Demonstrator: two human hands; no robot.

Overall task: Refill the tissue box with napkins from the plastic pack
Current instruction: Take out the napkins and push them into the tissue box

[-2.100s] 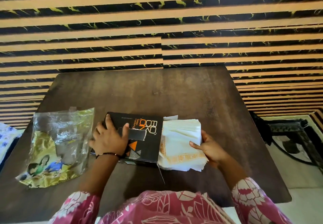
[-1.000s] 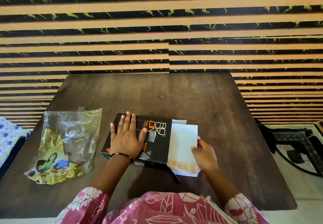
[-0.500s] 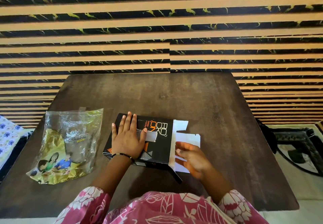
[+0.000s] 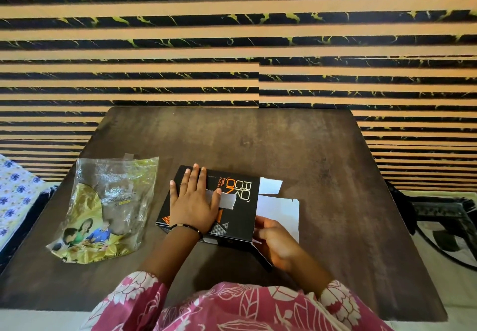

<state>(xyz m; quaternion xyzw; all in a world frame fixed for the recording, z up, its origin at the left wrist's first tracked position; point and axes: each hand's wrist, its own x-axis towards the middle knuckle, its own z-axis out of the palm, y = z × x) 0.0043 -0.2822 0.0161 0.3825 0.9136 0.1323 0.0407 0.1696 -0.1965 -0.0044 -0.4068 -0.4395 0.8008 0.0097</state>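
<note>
A black tissue box (image 4: 237, 201) with orange lettering lies flat on the brown table (image 4: 284, 145). My left hand (image 4: 193, 201) rests flat on its top, fingers spread, partly covering the slot where a bit of white tissue shows. The box's right end is open, with white flaps (image 4: 280, 208) folded outward. My right hand (image 4: 278, 245) is at that open end, fingers curled around the near side flap. No napkins show outside the box. The clear and yellow plastic pack (image 4: 108, 209) lies flat and crumpled to the left, apart from both hands.
A striped black and tan wall stands right behind the table's far edge. A blue flowered cloth (image 4: 13, 196) lies off the table's left side. A dark metal frame (image 4: 444, 217) sits on the floor to the right.
The napkin stack that my right hand held beside the box has gone into the box's open end. My right hand has come nearer, onto the near flap. My left hand flattened on top.
</note>
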